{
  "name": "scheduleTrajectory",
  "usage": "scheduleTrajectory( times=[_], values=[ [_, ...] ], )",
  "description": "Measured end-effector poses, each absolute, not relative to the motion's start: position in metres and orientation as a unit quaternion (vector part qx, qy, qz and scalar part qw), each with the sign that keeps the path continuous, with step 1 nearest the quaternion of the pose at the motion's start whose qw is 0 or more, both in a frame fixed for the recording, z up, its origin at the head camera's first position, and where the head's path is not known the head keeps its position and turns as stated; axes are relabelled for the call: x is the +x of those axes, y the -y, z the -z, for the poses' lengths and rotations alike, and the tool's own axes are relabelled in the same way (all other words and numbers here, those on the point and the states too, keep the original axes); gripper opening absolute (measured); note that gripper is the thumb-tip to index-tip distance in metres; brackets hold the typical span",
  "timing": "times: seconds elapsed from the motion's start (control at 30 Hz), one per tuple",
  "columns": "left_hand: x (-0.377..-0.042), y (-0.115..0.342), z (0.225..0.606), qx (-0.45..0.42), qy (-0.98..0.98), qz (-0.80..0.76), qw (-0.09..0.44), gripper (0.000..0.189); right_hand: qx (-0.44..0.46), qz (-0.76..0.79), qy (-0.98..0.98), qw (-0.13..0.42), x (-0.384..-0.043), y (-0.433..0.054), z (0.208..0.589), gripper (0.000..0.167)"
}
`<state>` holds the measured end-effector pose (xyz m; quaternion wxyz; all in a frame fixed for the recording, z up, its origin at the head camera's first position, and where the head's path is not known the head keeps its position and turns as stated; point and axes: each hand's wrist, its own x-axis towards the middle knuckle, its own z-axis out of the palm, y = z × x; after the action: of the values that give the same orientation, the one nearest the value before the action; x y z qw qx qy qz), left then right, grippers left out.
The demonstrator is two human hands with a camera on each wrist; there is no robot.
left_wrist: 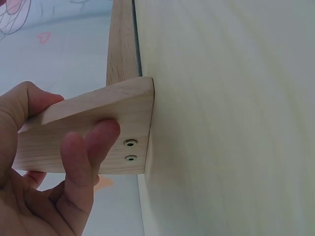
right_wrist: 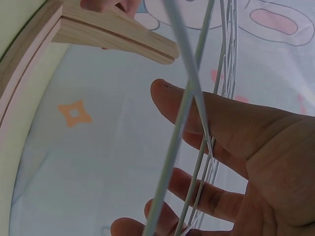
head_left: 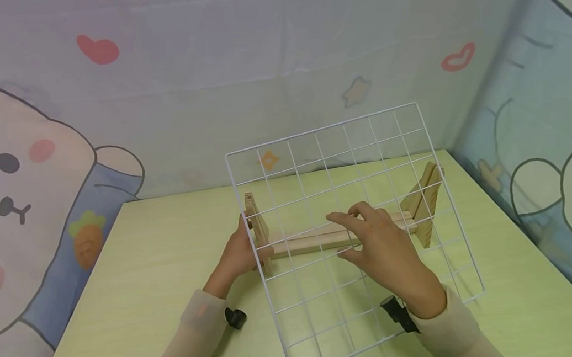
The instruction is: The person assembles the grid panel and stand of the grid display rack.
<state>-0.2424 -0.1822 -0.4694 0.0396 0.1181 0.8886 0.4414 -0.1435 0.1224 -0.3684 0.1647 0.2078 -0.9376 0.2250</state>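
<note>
A wooden stand (head_left: 303, 247) lies across the table, a grooved crossbar joining two end pieces. My left hand (head_left: 236, 254) grips its left end piece (left_wrist: 135, 105); in the left wrist view, the thumb and fingers are on opposite sides of the board, near two metal screws (left_wrist: 130, 143). A white wire grid panel (head_left: 322, 129) is held tilted above the stand by my right hand (head_left: 388, 249). Its thumb (right_wrist: 172, 101) and curled fingers stand on either side of the wires in the right wrist view. The grooved right end piece (head_left: 427, 207) shows behind the grid.
The pale yellow-green table (head_left: 138, 277) ends at a printed cloth backdrop (head_left: 187, 124) at the back, with another printed cloth (head_left: 536, 128) on the right. Small black cameras (head_left: 235, 318) are worn at both wrists. The grid's lower edge reaches close to the table front.
</note>
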Motion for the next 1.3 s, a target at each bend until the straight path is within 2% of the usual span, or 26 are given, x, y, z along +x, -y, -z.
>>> scheduleTrajectory(
  times=[0.3,0.57,0.83,1.3],
  values=[
    [-0.240,0.182,0.467,0.123,-0.883,-0.451,0.035,0.098,0.206,-0.222,0.938,0.170,-0.144,-0.121,0.369,0.068],
    [-0.239,0.182,0.468,0.109,-0.869,-0.479,0.055,0.097,0.213,-0.218,0.934,0.186,-0.142,-0.118,0.367,0.069],
    [-0.240,0.180,0.463,0.124,-0.882,-0.452,0.050,0.076,0.212,-0.233,0.927,0.201,-0.144,-0.119,0.363,0.069],
    [-0.241,0.184,0.467,0.145,-0.880,-0.450,0.049,0.088,0.206,-0.222,0.930,0.210,-0.153,-0.120,0.346,0.066]
  ],
)
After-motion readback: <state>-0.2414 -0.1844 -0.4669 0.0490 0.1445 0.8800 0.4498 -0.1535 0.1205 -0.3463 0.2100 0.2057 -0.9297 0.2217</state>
